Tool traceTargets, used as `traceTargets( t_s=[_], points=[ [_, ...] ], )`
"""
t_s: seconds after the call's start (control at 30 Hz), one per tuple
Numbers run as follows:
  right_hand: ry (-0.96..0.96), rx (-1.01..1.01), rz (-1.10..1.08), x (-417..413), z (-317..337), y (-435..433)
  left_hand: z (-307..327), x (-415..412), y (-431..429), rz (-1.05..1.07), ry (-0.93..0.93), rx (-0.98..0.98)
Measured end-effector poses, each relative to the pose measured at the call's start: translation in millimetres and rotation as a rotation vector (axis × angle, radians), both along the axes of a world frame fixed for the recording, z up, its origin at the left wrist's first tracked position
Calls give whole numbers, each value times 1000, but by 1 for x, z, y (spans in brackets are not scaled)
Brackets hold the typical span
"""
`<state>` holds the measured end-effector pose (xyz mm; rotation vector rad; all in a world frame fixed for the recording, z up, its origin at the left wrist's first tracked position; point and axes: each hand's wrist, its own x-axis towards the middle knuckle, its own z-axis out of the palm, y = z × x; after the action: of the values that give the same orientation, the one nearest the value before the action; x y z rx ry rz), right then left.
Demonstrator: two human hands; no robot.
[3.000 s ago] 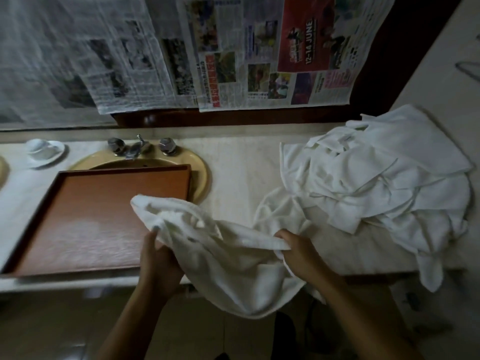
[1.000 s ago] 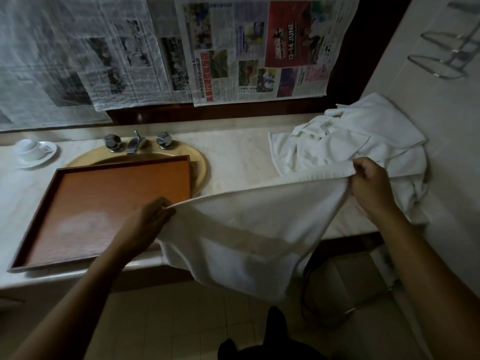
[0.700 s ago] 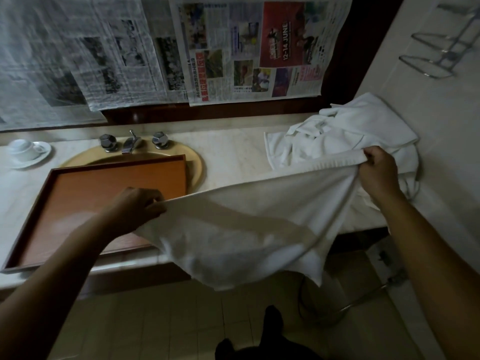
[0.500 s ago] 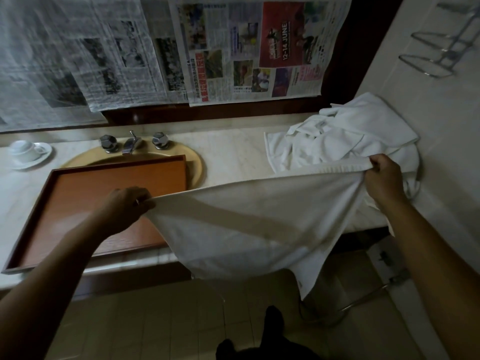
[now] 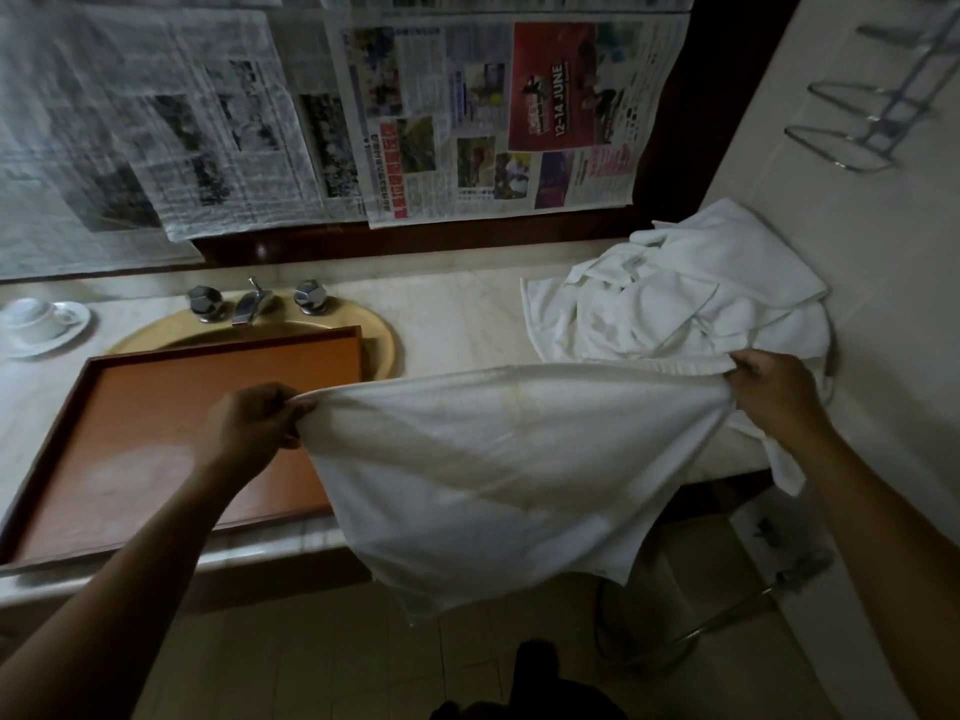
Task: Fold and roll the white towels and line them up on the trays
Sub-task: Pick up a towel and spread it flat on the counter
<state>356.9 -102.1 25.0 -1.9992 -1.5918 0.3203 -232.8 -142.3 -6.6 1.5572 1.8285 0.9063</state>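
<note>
Left hand point(image 5: 254, 423), 9 o'clock of frame centre, fingers curled, pinches one top corner of the white towel point(image 5: 498, 470). Right hand point(image 5: 769, 392), 3 o'clock, grips the other corner. Towel spread between them, lower part hanging past the counter point(image 5: 452, 324) edge. Tray point(image 5: 156, 433) at 9 o'clock; towel pile point(image 5: 685, 298) at 2 o'clock.

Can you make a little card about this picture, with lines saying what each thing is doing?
left hand: pinches a corner of the white towel
right hand: grips the other corner
white towel: spread out, hanging past the counter edge
towel pile: crumpled, on the counter, right side
tray: over the sink, no towels on it
cup: on saucer, far left
</note>
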Motion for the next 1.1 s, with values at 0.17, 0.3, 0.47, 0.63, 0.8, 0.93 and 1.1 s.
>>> traceTargets(
  t_s=[0.17, 0.3, 0.47, 0.63, 0.8, 0.93, 1.1],
  points=[
    [-109, 106, 9, -5, 26, 58, 23, 15, 56, 80, -135, 66],
    [-149, 153, 4, -1, 41, 120, 41, 26, 117, 210, -351, 99],
    [-86, 177, 23, 8, 47, 216, 61, 33, 214, 294, -339, 159],
    [222, 108, -18, 9, 43, 334, 72, 49, 311, 401, -240, 214],
    [287, 21, -27, -1, 13, 441, 55, 62, 382, 458, -202, 187],
    [195, -69, -5, -14, -49, 484, 4, 64, 413, 483, -95, 58],
    [198, -210, -85, -26, -125, 509, -65, 64, 442, 459, 6, -104]
  ],
)
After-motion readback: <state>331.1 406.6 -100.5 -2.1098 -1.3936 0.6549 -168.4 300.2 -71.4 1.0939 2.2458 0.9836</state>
